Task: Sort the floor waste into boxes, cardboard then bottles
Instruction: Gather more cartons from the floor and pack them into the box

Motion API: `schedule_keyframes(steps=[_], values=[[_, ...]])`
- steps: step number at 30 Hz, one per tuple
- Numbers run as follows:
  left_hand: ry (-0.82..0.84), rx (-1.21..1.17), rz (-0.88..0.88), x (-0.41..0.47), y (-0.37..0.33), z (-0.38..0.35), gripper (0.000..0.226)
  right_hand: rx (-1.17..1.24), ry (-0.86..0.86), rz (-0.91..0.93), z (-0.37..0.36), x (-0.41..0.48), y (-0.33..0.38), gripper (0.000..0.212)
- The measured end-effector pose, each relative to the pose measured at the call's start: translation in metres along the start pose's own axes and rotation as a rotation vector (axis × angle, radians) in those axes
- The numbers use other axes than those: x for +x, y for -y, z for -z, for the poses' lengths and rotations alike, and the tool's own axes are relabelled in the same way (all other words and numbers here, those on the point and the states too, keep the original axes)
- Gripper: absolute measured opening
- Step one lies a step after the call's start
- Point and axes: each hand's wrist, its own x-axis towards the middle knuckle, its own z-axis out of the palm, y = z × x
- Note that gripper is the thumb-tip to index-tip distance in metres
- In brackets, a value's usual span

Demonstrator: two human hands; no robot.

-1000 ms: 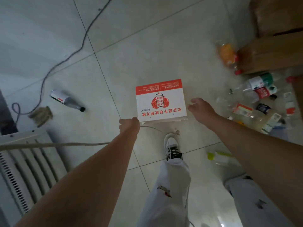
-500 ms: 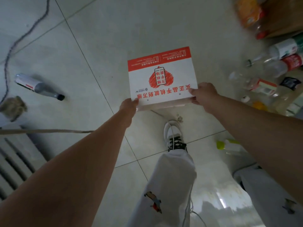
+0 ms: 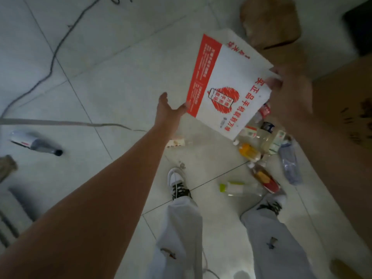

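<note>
A flat white cardboard piece [image 3: 225, 81] with a red band and red print is in the air above the tiled floor, tilted. My right hand [image 3: 289, 91] grips its right edge. My left hand [image 3: 169, 107] is spread open beside its lower left corner, fingertips at the red band. Several plastic bottles [image 3: 267, 146] lie in a heap on the floor under and right of the card. One more bottle [image 3: 38, 144] lies alone at the far left. Brown cardboard boxes [image 3: 342, 101] stand at the right.
A crumpled brown cardboard piece [image 3: 269, 21] lies at the top. A grey cable [image 3: 50, 63] snakes over the floor at the left, and a white slatted appliance [image 3: 12, 214] sits at the lower left. My legs and shoes [image 3: 179, 186] stand below the card.
The card has been lifted off the floor and swung up and right, turning on its side. My left hand has let go of its corner and opened. The view has shifted right.
</note>
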Motion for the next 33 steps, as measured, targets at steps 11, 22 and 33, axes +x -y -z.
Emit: schedule_keyframes(steps=[11, 22, 33], values=[[0.661, -0.330, -0.038, -0.141, -0.107, -0.091, 0.033, 0.305, 0.190, -0.173, 0.194, -0.049, -0.096, 0.014], [0.546, -0.517, -0.124, -0.246, -0.255, -0.256, 0.030, 0.788, 0.086, -0.386, 0.354, -0.097, -0.192, 0.097], [0.533, -0.077, -0.262, -0.301, -0.332, -0.369, 0.046, 1.215, -0.591, -0.811, 0.415, -0.111, -0.329, 0.006]])
